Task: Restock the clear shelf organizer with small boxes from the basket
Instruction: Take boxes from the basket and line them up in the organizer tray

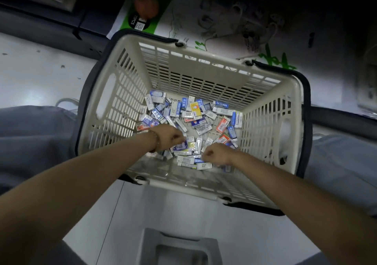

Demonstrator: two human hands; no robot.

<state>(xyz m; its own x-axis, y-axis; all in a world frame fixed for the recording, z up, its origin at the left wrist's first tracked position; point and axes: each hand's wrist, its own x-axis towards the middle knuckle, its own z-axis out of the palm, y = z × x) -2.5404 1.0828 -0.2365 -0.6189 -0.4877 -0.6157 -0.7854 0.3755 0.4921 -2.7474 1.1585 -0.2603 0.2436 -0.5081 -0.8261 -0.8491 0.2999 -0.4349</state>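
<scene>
— So, how do we make this pick clean?

— We gather, we don't scatter. Our left hand (167, 137), the one with the bead bracelet (155, 140), has its fingers (177, 137) curled round a blue-and-white box (181, 146) at the near side of the pile. We should lift it straight up, so the loose ones touching our fingertips don't ride along.

— And the other?

— Our right hand (217, 154) is down among the boxes too, fingers curled tight. Blur hides the tips, so we cannot tell whether they pinch a box or only rest on the heap. If they hold nothing, we take a white box just under them, by its long edges.

— What does the container hold?

— The basket (204, 69), cream lattice with dark handles (305, 93) folded down, holds only small boxes (199, 122). They form a loose layer on its bottom, lying crossed at all angles. Most lie beyond our fingertips, toward the far wall; a few sit between our two sets of fingers.

— Plenty to move, then?

— Plenty, we judge. The clear shelf organizer is out of view, so we are at the picking-up end of a trip. We'd do well to turn the boxes one way in the hand, so they slot in neatly.
</scene>
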